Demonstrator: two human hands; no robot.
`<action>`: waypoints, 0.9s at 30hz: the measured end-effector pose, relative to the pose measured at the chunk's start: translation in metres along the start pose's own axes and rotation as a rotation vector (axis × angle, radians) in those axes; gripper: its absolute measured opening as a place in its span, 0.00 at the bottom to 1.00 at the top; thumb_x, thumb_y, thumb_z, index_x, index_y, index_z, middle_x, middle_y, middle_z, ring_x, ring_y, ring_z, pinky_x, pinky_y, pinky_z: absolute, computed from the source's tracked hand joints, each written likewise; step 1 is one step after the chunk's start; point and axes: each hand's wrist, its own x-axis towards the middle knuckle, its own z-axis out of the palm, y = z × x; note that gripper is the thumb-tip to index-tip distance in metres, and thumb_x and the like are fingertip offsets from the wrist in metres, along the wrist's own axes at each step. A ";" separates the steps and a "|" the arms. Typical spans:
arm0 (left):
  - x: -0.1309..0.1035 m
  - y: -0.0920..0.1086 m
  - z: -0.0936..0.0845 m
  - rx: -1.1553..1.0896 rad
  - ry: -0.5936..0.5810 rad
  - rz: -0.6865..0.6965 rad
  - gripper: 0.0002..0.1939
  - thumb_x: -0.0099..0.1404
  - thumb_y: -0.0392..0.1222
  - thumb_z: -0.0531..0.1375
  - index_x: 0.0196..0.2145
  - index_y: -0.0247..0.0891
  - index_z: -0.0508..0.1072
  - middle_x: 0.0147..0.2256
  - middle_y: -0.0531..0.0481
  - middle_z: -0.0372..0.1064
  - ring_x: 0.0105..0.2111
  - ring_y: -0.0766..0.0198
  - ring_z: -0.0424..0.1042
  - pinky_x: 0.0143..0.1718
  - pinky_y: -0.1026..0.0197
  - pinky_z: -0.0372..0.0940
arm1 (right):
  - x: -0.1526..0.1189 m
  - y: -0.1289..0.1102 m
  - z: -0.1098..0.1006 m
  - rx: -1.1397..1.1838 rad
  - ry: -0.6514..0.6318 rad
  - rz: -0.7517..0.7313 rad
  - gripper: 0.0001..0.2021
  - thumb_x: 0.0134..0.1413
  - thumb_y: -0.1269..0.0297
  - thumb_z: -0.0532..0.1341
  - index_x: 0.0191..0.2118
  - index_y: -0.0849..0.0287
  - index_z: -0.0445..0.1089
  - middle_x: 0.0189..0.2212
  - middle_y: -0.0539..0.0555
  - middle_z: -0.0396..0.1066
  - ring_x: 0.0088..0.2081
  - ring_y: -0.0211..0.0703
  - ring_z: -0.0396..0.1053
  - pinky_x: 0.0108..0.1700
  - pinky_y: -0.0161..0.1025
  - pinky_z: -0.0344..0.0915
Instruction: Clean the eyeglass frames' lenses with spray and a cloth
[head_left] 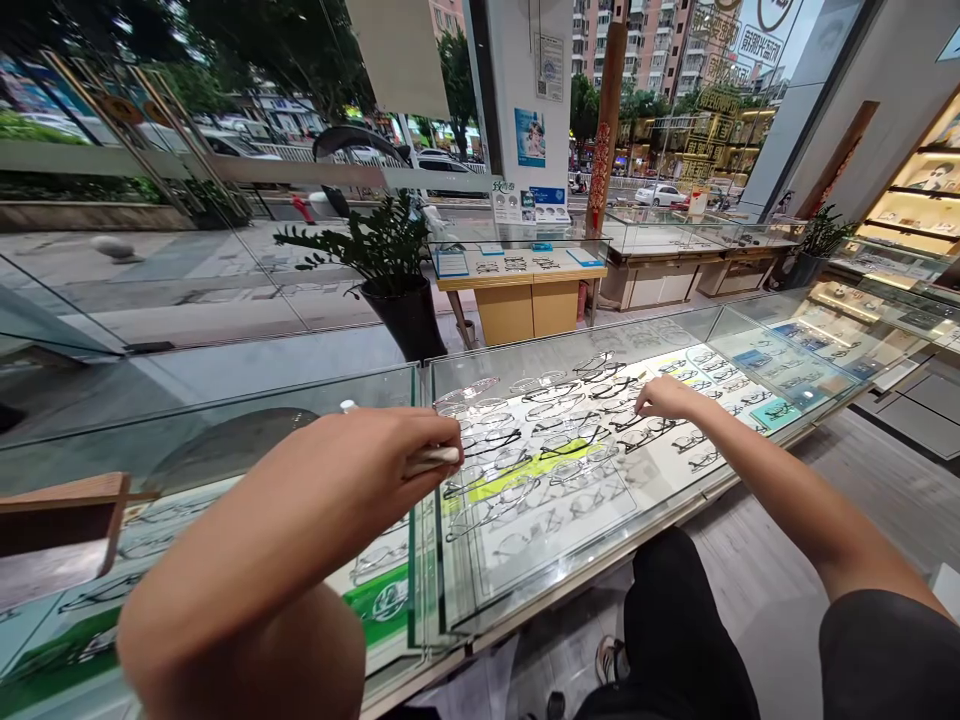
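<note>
Eyeglass frames [574,446] all over the glass tabletop [517,590], mid-frame
Left hand [420,435] clenched round a whitish object [433,458], center-left; right hand [666,398] bunched over frames right of center, can't tell if it's got one

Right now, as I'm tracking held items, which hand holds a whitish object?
The left hand: a whitish object shows in its fist; none shows at the right hand.

Daylight is admitted through tall windows [247,250]; the floor [870,460] is laid with grey planks; wall shelves [924,205] are warmly lit.
</note>
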 end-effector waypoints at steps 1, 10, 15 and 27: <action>-0.001 0.000 0.001 0.001 -0.003 0.002 0.15 0.65 0.52 0.52 0.29 0.44 0.74 0.27 0.50 0.74 0.26 0.61 0.66 0.29 0.60 0.52 | 0.000 0.000 -0.001 0.003 0.003 0.006 0.11 0.60 0.67 0.66 0.44 0.53 0.86 0.39 0.55 0.83 0.42 0.47 0.79 0.49 0.37 0.66; -0.002 0.001 0.002 0.071 0.008 0.011 0.12 0.65 0.48 0.52 0.28 0.44 0.70 0.25 0.51 0.72 0.24 0.61 0.63 0.28 0.60 0.50 | 0.016 -0.015 -0.004 -0.035 0.064 0.140 0.13 0.63 0.67 0.64 0.51 0.54 0.82 0.44 0.58 0.83 0.46 0.49 0.79 0.52 0.39 0.65; -0.005 0.001 0.002 0.085 0.038 0.020 0.08 0.62 0.43 0.53 0.27 0.43 0.68 0.25 0.51 0.71 0.24 0.61 0.62 0.27 0.60 0.50 | 0.026 -0.021 0.003 -0.053 0.060 0.158 0.11 0.62 0.68 0.66 0.47 0.53 0.84 0.45 0.59 0.83 0.50 0.51 0.79 0.55 0.40 0.65; -0.003 0.005 0.002 -0.003 0.064 0.066 0.08 0.59 0.46 0.55 0.30 0.44 0.72 0.23 0.49 0.71 0.21 0.60 0.63 0.25 0.60 0.51 | 0.019 -0.004 0.018 0.154 0.213 0.166 0.11 0.61 0.66 0.65 0.45 0.54 0.85 0.40 0.54 0.84 0.42 0.44 0.77 0.50 0.36 0.64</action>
